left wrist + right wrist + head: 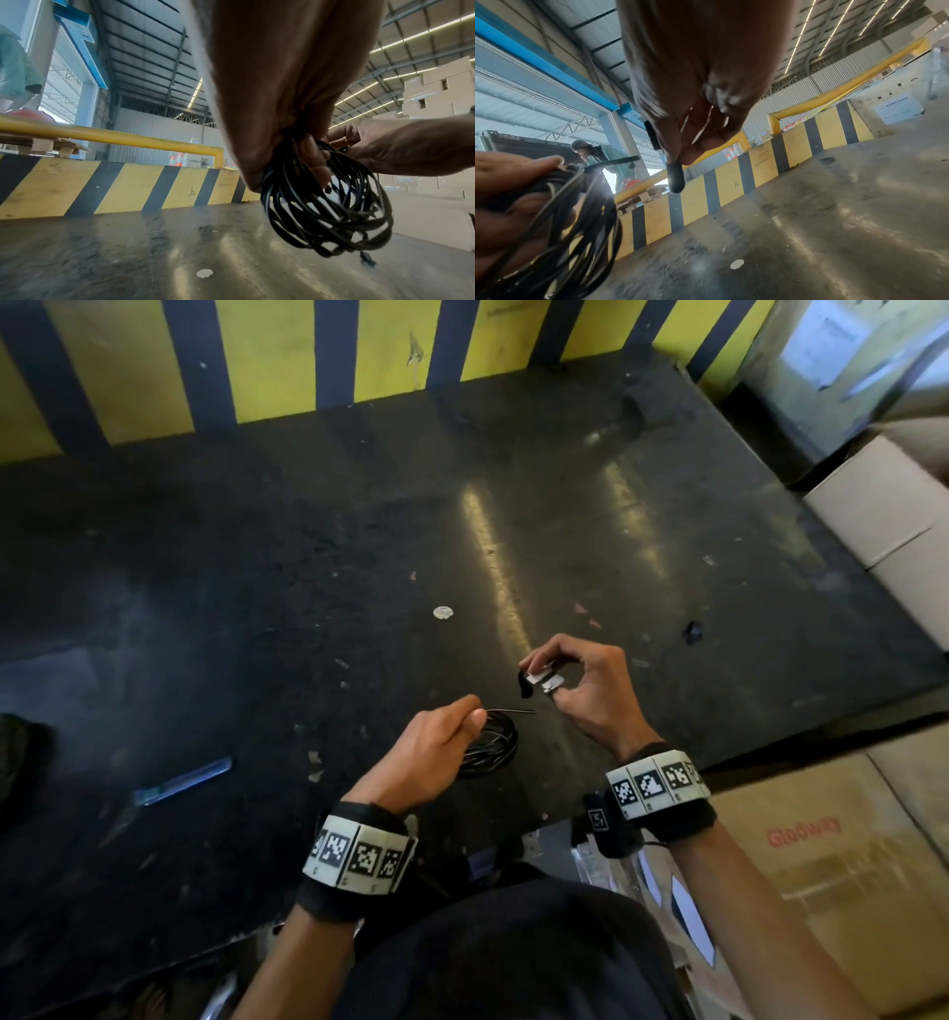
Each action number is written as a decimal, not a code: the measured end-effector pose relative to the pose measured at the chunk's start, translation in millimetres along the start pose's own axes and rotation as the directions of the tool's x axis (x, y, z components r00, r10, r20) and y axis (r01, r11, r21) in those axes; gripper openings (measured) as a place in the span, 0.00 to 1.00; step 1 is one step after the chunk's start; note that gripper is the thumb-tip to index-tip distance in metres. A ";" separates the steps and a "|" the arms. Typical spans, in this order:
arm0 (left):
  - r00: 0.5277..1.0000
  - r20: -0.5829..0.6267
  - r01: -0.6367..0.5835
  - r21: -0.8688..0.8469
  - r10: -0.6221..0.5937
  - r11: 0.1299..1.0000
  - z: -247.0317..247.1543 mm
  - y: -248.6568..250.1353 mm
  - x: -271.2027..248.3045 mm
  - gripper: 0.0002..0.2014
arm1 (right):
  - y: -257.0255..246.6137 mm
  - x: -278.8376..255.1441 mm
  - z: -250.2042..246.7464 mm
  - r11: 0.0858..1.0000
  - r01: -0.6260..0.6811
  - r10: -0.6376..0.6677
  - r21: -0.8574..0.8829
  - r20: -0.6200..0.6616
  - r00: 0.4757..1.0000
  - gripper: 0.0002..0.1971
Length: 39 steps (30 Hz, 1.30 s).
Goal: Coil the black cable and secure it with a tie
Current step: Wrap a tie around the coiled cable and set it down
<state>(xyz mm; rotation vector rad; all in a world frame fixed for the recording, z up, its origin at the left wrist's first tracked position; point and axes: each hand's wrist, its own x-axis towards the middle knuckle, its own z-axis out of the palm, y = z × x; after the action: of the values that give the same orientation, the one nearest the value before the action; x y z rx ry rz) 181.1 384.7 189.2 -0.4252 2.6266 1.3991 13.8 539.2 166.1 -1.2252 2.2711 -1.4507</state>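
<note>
The black cable [490, 746] hangs as a bundle of several loops from my left hand [436, 747], whose fingers are curled round the top of the coil [326, 211]. One short cable end [513, 710] sticks out to the right past my left thumb. My right hand [575, 680] is a little to the right and farther from me, pinching a black tie strip [675, 178] with a pale label [545, 679] on it. The strip hangs down from my right fingertips [693, 156]. The coil [559, 233] is also visible at the left of the right wrist view.
I work over a dark, worn table [308, 567] backed by a yellow-and-black striped barrier [287, 356]. A blue pen-like item [182, 782] lies at the left, a white disc [442, 612] ahead, a small black piece [693, 631] at the right. Cardboard boxes [883, 516] stand along the right edge. A person [590, 152] bends in the background.
</note>
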 end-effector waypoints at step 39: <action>0.926 -0.315 -0.055 -0.658 -0.209 0.751 -12.2 14.9 36.6 0.04 | -20.6 43.3 19.5 0.953 -0.244 0.198 0.181 0.239 0.950 0.15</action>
<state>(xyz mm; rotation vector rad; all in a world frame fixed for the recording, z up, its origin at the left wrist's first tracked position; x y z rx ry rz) 141.9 375.8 198.7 -0.9516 2.2101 2.4107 7.6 491.2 184.5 -0.9768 1.9814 -1.3573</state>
